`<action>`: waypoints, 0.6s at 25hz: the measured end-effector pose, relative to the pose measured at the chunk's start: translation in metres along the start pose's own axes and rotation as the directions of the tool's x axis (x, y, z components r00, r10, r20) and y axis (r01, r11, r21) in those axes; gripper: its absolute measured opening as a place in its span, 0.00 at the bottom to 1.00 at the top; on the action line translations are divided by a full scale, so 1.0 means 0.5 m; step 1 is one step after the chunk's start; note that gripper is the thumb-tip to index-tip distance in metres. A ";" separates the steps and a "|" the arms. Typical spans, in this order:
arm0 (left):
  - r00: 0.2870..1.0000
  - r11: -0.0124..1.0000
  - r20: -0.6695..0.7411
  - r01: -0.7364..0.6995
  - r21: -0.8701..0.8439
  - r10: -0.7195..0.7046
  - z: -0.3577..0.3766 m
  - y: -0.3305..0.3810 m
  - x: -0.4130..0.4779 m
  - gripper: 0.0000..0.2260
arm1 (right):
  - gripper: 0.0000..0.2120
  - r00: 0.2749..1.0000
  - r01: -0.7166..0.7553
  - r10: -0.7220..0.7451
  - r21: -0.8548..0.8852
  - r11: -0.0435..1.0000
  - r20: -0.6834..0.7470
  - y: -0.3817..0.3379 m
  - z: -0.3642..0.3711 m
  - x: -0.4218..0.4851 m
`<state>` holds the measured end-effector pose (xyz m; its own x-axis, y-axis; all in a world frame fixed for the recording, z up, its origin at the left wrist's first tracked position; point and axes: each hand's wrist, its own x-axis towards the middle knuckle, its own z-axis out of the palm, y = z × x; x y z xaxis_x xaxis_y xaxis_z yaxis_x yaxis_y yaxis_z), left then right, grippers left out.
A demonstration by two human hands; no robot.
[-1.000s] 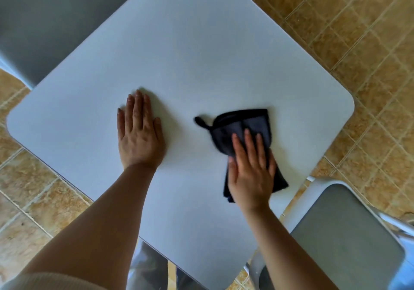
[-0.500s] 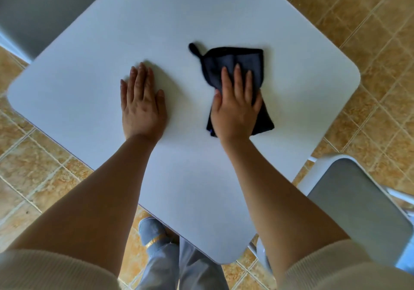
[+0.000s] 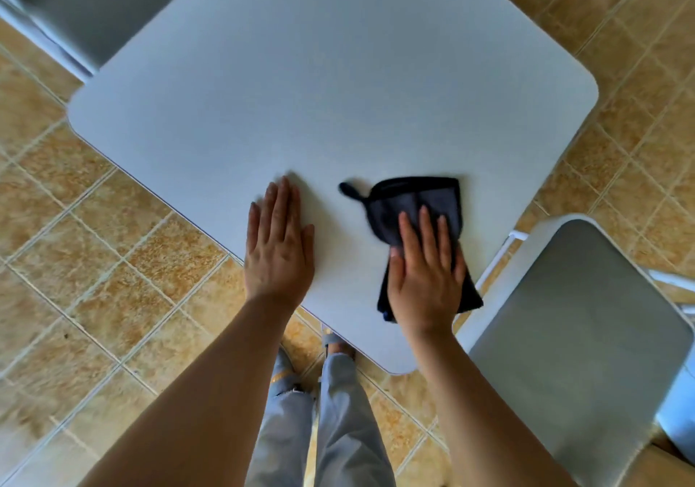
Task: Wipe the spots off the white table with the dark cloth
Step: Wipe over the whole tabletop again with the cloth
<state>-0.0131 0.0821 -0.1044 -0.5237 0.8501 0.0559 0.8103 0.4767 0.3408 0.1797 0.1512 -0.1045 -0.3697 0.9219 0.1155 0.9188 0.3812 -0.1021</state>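
From the head view, both forearms reach forward and down onto the near corner of the white table (image 3: pixel 319 91), which sits corner-on to the person.

The left hand (image 3: pixel 280 246) lies palm down on the bare tabletop close to the near left edge. Its fingers are straight and held together, pointing away from the body, and the thumb lies out to the right. It holds nothing.

The right hand (image 3: pixel 425 276) lies palm down on the dark cloth (image 3: pixel 413 201), just beside the left hand. Its fingers are extended and slightly spread, pressing the fabric flat against the table rather than curling round it. The fingertips point away from the person, and the thumb lies along the cloth's left side.

The cloth lies folded on the table's near right part, between the right hand and the tabletop. Its long axis runs roughly away from the person, leaning a little to the left at the near end. The far, wider end shows beyond the fingertips. A small hanging loop (image 3: pixel 349 190) sticks out to the left from its far left corner, towards the left hand. The near right corner of the cloth reaches the table's right edge; whether it overhangs cannot be told. The cloth's outline is slightly blurred.

A grey-seated chair (image 3: pixel 575 317) stands at the right, just beside that edge, and another chair (image 3: pixel 94 5) at the upper left. Light trouser legs (image 3: pixel 338 411) and tan floor tiles (image 3: pixel 94 261) show below.
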 end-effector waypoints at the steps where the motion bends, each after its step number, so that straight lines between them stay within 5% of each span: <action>1: 1.000 1.000 0.005 0.002 0.005 -0.002 0.001 -0.001 -0.005 0.25 | 0.22 0.996 -0.085 0.085 -0.006 0.996 -0.023 0.011 0.004 0.014; 5: 0.999 0.999 -0.016 0.047 0.013 -0.047 0.010 0.005 -0.011 0.25 | 0.22 0.947 -0.304 0.313 0.114 0.946 -0.074 -0.060 0.021 0.081; 11: 0.996 0.997 -0.053 0.076 0.019 -0.075 0.018 0.008 -0.017 0.23 | 0.23 1.000 -0.013 0.015 0.117 0.993 -0.014 -0.116 0.004 -0.076; 15: 0.996 0.997 -0.067 0.067 0.029 -0.065 0.014 0.012 -0.016 0.23 | 0.22 0.999 -0.045 0.045 0.057 0.997 0.001 0.015 -0.016 -0.099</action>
<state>-0.0021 0.0798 -0.1091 -0.5913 0.8007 0.0963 0.7809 0.5386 0.3165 0.2061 0.1079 -0.1033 -0.3278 0.9384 0.1098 0.9253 0.3423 -0.1633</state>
